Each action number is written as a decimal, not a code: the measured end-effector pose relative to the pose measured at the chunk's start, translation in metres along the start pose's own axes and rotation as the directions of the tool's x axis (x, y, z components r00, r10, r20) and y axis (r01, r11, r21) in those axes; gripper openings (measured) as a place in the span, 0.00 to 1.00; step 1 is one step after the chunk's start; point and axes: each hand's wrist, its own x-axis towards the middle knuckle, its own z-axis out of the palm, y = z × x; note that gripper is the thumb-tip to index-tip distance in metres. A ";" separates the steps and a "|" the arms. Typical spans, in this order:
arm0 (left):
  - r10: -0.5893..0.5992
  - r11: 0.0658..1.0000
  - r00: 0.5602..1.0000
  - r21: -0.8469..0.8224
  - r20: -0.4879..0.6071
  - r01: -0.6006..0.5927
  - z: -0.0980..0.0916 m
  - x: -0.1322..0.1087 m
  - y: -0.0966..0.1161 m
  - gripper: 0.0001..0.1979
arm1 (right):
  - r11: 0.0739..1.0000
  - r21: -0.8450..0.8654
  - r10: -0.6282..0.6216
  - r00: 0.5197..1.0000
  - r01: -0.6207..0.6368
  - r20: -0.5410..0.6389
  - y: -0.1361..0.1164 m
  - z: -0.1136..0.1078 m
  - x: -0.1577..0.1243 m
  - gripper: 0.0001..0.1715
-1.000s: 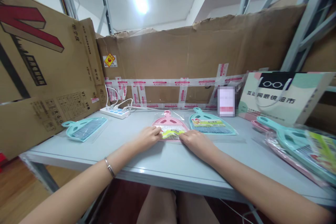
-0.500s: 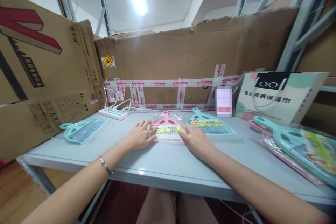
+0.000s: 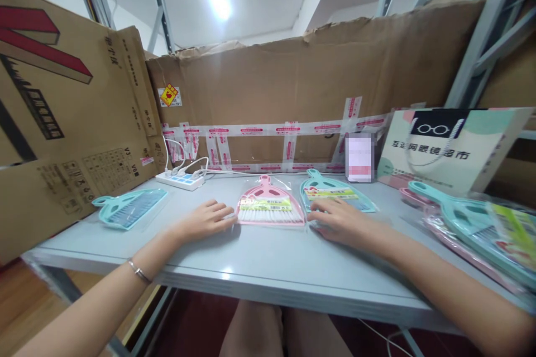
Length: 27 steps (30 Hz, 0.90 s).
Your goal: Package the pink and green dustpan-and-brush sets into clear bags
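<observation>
Flat on the table, between my hands, lies a pink dustpan and brush set [image 3: 270,213] in clear wrapping with a yellow-green label. My left hand [image 3: 207,221] rests at its left edge, fingers stretched out, holding nothing. To its right is my right hand [image 3: 339,220], fingers loosely apart and empty, over the lower part of a wrapped teal dustpan set [image 3: 322,183]. Another teal dustpan set [image 3: 130,208], with a blue-grey brush and no label showing, lies at the table's left.
Wrapped teal and pink dustpan sets [image 3: 464,223] are piled at the right. A white power strip [image 3: 180,179] with cables, a blurred upright panel [image 3: 360,157] and a paper bag [image 3: 450,148] stand at the back. Cardboard [image 3: 268,86] walls the grey table [image 3: 268,268].
Both hands have let go of the pink set's sides and moved apart. The left hand went left, the right hand right, over the teal set. The pink set stays in place.
</observation>
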 end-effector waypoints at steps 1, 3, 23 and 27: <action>0.056 0.998 0.998 -0.012 -0.009 -0.056 -0.001 0.001 -0.001 0.14 | 0.999 -0.013 -0.042 0.999 0.042 0.014 0.001 0.000 0.001 0.11; 0.120 0.992 0.993 -0.047 -0.024 -0.121 -0.002 0.005 -0.003 0.14 | 0.991 0.007 -0.130 0.991 0.130 0.043 0.003 0.001 0.004 0.13; -0.503 0.810 0.712 -0.555 -0.489 0.190 -0.050 0.032 -0.021 0.07 | 0.852 0.517 0.311 0.870 -0.077 -0.383 0.008 -0.046 0.050 0.08; -0.604 0.668 0.716 -0.712 -0.350 0.216 -0.068 0.032 -0.006 0.05 | 0.764 0.626 0.349 0.915 -0.154 -0.201 -0.002 -0.061 0.046 0.10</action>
